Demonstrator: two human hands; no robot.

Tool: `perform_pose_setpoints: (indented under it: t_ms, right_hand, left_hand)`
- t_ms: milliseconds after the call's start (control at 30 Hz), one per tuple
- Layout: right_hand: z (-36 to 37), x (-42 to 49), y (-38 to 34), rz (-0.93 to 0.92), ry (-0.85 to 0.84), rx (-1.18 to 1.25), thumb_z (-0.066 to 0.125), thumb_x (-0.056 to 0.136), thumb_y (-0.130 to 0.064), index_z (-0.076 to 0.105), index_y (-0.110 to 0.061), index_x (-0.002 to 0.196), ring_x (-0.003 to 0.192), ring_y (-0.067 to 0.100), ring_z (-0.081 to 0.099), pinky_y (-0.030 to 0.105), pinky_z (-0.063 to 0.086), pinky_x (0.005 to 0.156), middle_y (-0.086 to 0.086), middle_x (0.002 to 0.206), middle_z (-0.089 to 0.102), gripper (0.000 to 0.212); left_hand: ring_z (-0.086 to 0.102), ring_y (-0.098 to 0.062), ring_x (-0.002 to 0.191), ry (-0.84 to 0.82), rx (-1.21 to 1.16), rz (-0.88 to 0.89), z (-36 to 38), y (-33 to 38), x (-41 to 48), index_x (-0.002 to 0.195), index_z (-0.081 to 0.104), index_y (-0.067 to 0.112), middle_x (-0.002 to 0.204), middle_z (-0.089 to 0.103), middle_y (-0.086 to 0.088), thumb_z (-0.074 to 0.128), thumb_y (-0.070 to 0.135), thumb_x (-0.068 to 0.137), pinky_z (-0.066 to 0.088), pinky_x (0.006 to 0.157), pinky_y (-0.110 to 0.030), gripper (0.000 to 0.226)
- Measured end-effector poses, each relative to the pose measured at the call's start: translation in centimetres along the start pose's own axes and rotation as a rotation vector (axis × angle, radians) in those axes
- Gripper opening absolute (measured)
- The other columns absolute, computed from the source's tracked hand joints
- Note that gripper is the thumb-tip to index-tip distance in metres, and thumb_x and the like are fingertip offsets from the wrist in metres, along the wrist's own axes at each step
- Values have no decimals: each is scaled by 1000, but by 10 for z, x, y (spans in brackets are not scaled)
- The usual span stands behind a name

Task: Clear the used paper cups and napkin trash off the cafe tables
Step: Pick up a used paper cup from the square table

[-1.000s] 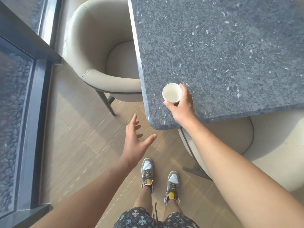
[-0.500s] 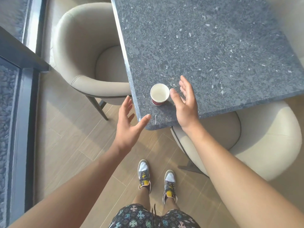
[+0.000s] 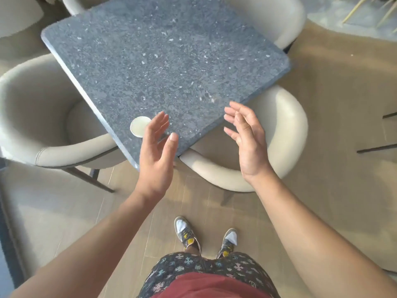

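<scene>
Cup: paper cup (image 3: 139,126) stood upright on the table (image 3: 161,61), right at its left edge, near the near corner; white inside faced up.
Markings: cup side was hidden from above, so any print could not be told; shorts (image 3: 204,265) carried a small cross-motif pattern, no letters legible.
Left hand (image 3: 155,153): spread wide, fingers straight, held nothing; fingertips overlapped the cup's right rim in view, contact could not be told.
Right hand (image 3: 247,143): spread too, fingers relaxed, held nothing; hovered over the table's near right edge, well apart from the cup.
Table edges: dark speckled stone slab with rounded corners, near corner pointed at the person, just behind the left hand.
Chairs: left chair (image 3: 32,104) tucked under the cup-side edge; right chair (image 3: 285,125) tucked under the near right edge; far chair (image 3: 285,18) beyond.
Room: wood floor (image 3: 333,125) lay open to the right; shoes (image 3: 187,233) stood just short of the corner.
</scene>
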State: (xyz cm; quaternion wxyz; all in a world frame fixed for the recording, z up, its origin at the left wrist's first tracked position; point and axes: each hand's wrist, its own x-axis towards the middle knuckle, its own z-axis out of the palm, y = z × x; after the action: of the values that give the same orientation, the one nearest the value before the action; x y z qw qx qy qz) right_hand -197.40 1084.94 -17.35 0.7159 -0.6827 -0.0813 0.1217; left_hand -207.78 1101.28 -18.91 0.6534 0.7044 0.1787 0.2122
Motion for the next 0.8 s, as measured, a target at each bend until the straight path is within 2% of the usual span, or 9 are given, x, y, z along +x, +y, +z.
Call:
perform_pose_setpoints:
  t_ms: [133,267,333,400,500,667,800]
  right_hand:
    - [-72,-38,-12,-36,210,-7,54,87,-59,63,-28,126,122,15,66,37,54,101,-3,125,70,51]
    - [-145,-87,-24,-76,422,19,56,89,-55,68,-27,119,116,17,66,38,53,99,6,125,71,43]
    - [-185,-118,-28,-94,513,34,56,89,-53,68,-27,118,116,18,67,37,54,101,4,122,72,41]
    - [-224,-152,-33,-98,606,44,55,88,-53,69,-27,118,119,19,68,35,55,101,1,119,73,42]
    - [-284,-209,-39,-105,736,58,56,86,-54,70,-25,118,121,19,68,37,54,104,6,122,73,45]
    - [-376,-315,-46,-142,935,92,57,85,-55,71,-24,115,124,26,67,40,53,106,12,123,73,45]
    - [-437,-401,-49,-169,1075,68,55,88,-54,70,-20,117,119,22,69,38,53,104,6,118,74,47]
  left_hand:
    - [52,-15,140,-187,-63,21,68,22,-17,143,45,16,150,53,-10,54,40,97,43,108,-19,53]
    - [52,-17,140,-373,-78,53,139,41,-51,142,48,14,149,54,-15,52,33,100,41,108,-17,46]
    - [51,-16,139,-464,-66,61,176,50,-75,142,49,10,148,55,-13,51,29,102,41,110,-19,44]
    - [52,-14,138,-544,-62,54,211,57,-103,144,50,5,146,57,-9,51,30,102,43,114,-28,48]
    - [52,-11,138,-660,-82,37,264,69,-152,143,52,5,144,58,-5,53,38,101,43,118,-38,54]
    - [53,-5,135,-855,-100,54,349,91,-249,141,55,6,143,59,-1,49,30,102,44,116,-34,46]
    - [54,-10,135,-989,-131,45,411,102,-329,139,57,5,142,59,-5,48,29,102,45,115,-33,46]
